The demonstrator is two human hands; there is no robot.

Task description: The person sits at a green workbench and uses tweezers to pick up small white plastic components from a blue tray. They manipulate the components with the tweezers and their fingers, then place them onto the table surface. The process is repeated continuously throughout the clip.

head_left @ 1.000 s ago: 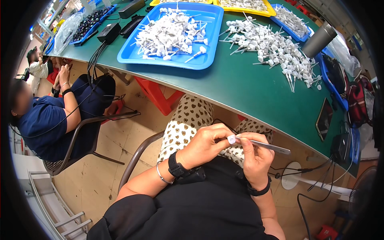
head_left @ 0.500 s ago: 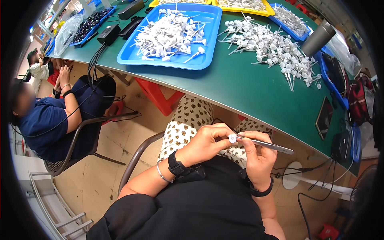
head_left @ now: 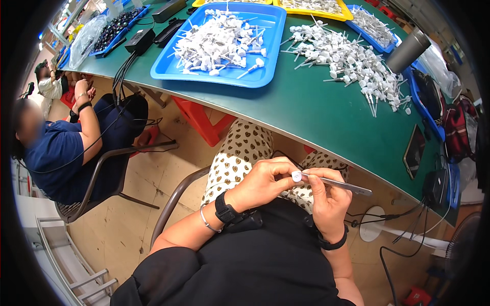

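Observation:
Over my lap, my left hand point(head_left: 268, 179) pinches a small white round-headed piece point(head_left: 296, 176) between thumb and fingers. Its face is turned up toward me, with a faint mark on it. My right hand point(head_left: 329, 199) is closed round a slim, flat metal tool point(head_left: 352, 187). The tool's far end sticks out to the right past my fingers, and its other end lies against or close beside the white piece. Fingers hide its working tip, so I cannot tell its exact kind. Both hands nearly meet, with the wrists in black bands.
On the green table point(head_left: 306, 109) ahead lie a blue tray point(head_left: 265, 76) of white-headed metal pins and a loose heap of similar pins point(head_left: 352, 61). To the right are a metal cylinder point(head_left: 408, 51) and a phone point(head_left: 414, 151). A co-worker point(head_left: 61, 153) sits at left.
The metal tool's free end has shifted slightly left in my right hand. Both hands stay almost in place, still holding the white piece and the tool. The co-worker's hands have moved a little.

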